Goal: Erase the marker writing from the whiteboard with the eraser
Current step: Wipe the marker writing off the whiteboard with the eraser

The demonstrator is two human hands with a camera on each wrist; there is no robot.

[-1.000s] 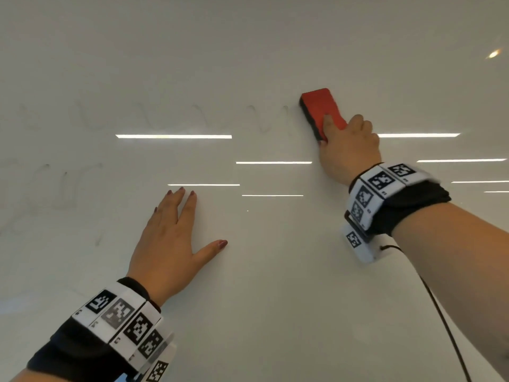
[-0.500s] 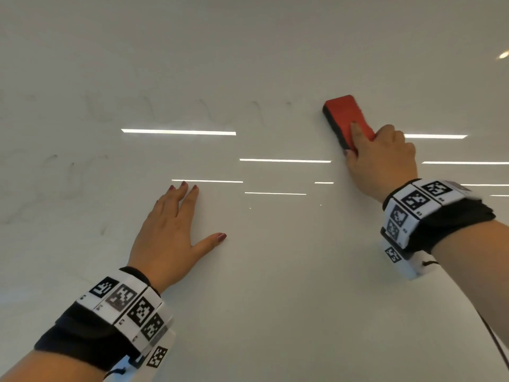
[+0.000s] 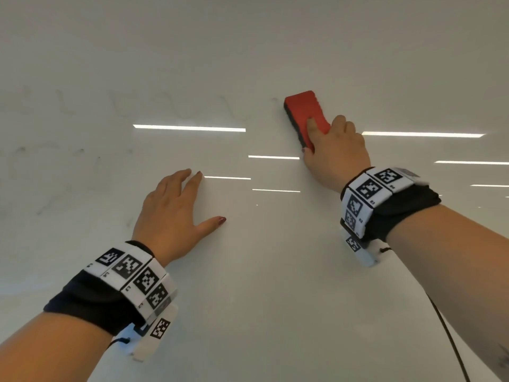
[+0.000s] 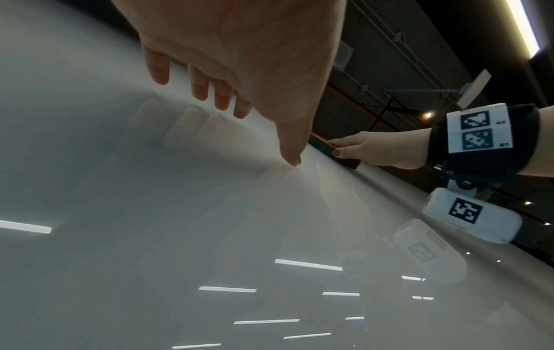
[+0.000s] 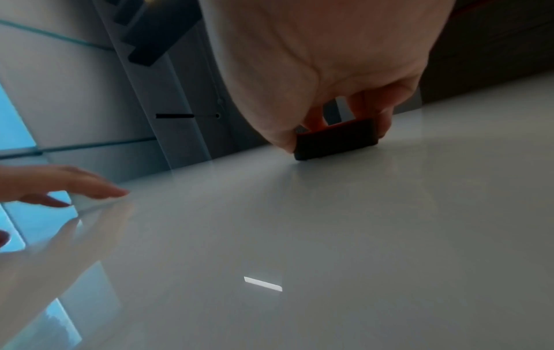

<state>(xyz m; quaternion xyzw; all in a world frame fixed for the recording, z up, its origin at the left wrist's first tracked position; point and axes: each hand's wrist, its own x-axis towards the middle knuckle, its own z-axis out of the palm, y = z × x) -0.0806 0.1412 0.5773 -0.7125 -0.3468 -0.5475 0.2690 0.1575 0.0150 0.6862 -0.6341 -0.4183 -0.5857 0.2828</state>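
A red eraser [image 3: 303,108] with a black felt underside lies pressed flat on the glossy whiteboard [image 3: 275,299]. My right hand [image 3: 334,144] grips it from below, thumb on its left edge and a finger on its red back; in the right wrist view the eraser [image 5: 335,139] sits between thumb and fingers. Faint grey marker smears [image 3: 124,106] run leftward from the eraser, with a second faint row [image 3: 41,161] lower left. My left hand [image 3: 176,208] rests flat on the board with straight fingers, left of and below the eraser, holding nothing; the left wrist view shows the left hand [image 4: 233,71] touching the board.
Ceiling light strips reflect on the whiteboard as bright bars [image 3: 190,128]. A black cable [image 3: 446,334] hangs from my right wrist band along the lower right. The board fills the whole head view; its edges are out of sight.
My right hand slid the eraser rightward along the upper row of writing, then back to the left. The left hand stayed flat in place.
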